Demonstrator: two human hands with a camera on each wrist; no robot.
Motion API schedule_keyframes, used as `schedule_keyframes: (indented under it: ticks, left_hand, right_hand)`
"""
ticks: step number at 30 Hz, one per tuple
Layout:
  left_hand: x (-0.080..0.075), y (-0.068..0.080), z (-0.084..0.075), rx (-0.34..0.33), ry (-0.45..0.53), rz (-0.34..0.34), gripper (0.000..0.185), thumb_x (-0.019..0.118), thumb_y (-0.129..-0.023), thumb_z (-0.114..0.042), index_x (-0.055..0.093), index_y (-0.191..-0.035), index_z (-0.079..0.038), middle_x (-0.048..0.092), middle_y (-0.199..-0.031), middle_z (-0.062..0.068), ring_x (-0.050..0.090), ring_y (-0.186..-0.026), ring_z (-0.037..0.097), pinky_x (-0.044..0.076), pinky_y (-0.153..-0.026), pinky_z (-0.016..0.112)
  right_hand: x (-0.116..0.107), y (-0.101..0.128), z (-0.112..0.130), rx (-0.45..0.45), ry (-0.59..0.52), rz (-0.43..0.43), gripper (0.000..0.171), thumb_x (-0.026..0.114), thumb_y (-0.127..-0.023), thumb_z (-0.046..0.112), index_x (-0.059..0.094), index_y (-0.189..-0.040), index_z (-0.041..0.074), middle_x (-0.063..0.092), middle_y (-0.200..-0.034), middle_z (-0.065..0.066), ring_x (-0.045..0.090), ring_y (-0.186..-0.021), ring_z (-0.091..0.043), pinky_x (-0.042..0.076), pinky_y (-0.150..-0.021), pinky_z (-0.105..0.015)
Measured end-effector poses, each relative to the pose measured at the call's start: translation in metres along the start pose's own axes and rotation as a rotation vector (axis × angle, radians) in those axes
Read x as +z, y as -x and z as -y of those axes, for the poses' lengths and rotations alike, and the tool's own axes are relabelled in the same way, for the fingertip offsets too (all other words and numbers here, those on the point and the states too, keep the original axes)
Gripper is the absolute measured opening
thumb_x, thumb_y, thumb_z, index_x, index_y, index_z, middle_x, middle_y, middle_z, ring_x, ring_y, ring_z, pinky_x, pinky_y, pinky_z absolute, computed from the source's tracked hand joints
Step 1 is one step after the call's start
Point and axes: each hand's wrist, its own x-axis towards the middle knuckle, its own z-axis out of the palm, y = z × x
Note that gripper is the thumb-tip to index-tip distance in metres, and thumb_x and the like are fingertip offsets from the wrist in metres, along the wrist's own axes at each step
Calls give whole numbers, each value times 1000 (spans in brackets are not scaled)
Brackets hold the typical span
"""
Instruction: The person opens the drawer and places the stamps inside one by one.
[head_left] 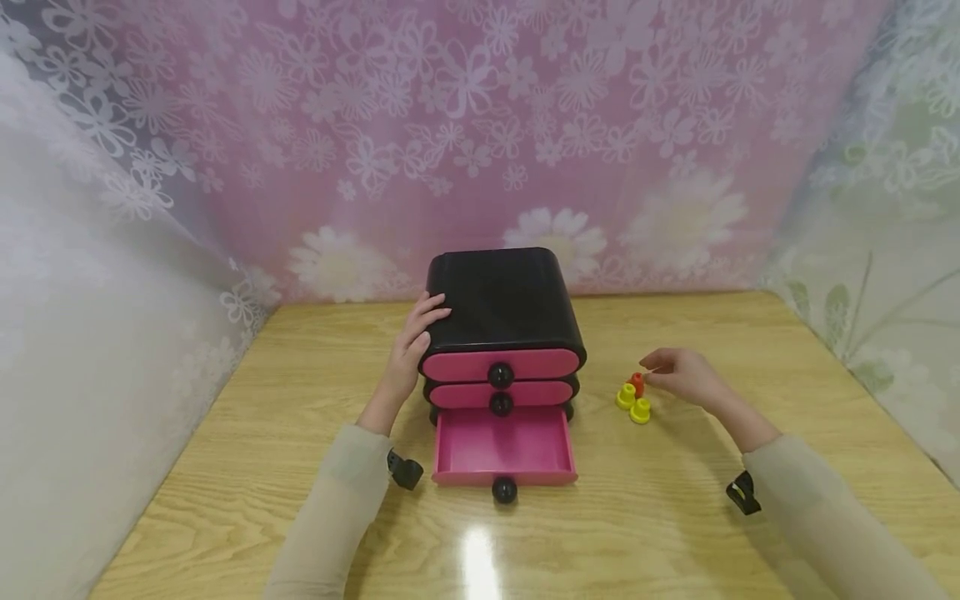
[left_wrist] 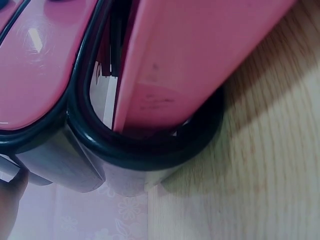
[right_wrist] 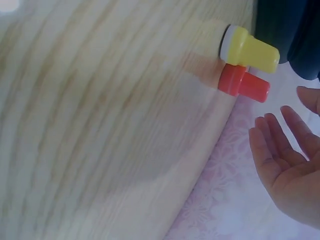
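Note:
A small black cabinet [head_left: 495,296] with pink drawers stands mid-table, its bottom drawer [head_left: 502,446] pulled out and bare inside. My left hand [head_left: 411,346] rests against the cabinet's left side, fingertips over the top edge. In the left wrist view, part of that hand [left_wrist: 11,200] touches the black casing. Right of the cabinet stand one red peg [head_left: 637,383] and two yellow pegs, one at the left [head_left: 626,396] and one in front [head_left: 641,411]. My right hand [head_left: 684,377] hovers beside the red peg. The right wrist view shows its fingers [right_wrist: 282,140] loosely bent, apart from the pegs.
Two shut drawers, the top one [head_left: 457,367] and the middle one [head_left: 457,393], have round black knobs. The open drawer's knob [head_left: 505,490] juts toward me. A flowered cloth [head_left: 480,150] hangs behind the wooden table [head_left: 300,467].

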Motion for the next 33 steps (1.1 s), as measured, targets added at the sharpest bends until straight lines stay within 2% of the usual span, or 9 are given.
schedule_keyframes:
  ticks: [4, 9, 22, 25, 29, 33]
  left_hand:
    - [0, 0, 1, -10, -7, 0, 39, 27, -81, 5, 43, -114, 19, 28, -130, 34, 5, -128, 44, 6, -102, 51]
    - [0, 1, 0, -11, -3, 1, 39, 27, -82, 4, 42, -114, 20, 27, -130, 35, 4, -128, 44, 6, -102, 52]
    - [1, -1, -7, -30, -14, -4, 38, 27, -83, 4, 42, -115, 19, 27, -130, 34, 7, -131, 35, 8, -102, 49]
    - [1, 0, -7, -23, -14, -8, 39, 27, -81, 5, 42, -114, 20, 27, -129, 36, 7, -130, 38, 7, -102, 51]
    - [2, 1, -5, 0, -11, -7, 38, 27, -82, 4, 41, -113, 20, 27, -129, 37, 6, -127, 45, 7, -101, 53]
    - [0, 2, 7, 14, -13, 0, 37, 28, -83, 3, 43, -114, 18, 28, -130, 34, 7, -129, 42, 7, -102, 51]
  right_hand:
    - [1, -1, -3, 20, -13, 21, 38, 58, -84, 22, 57, -107, -8, 60, -99, -22, 56, -90, -35, 47, -70, -42]
    - [4, -1, -4, 17, -44, 55, 40, 58, -84, 24, 56, -108, -9, 60, -101, -21, 57, -91, -34, 47, -72, -43]
    - [5, -6, -10, -11, -73, 109, 36, 58, -84, 14, 54, -108, -13, 59, -100, -23, 57, -90, -35, 46, -75, -43]
    - [4, -8, -12, -13, -54, 114, 34, 58, -83, 12, 55, -106, -12, 59, -99, -24, 57, -90, -36, 46, -76, -44]
    - [4, -10, -20, -24, -67, 134, 33, 59, -82, 17, 58, -103, -9, 60, -97, -23, 57, -89, -36, 47, -74, -44]
    - [5, -10, -28, -67, -116, 138, 32, 61, -81, 25, 62, -94, -4, 62, -91, -16, 59, -83, -31, 49, -67, -39]
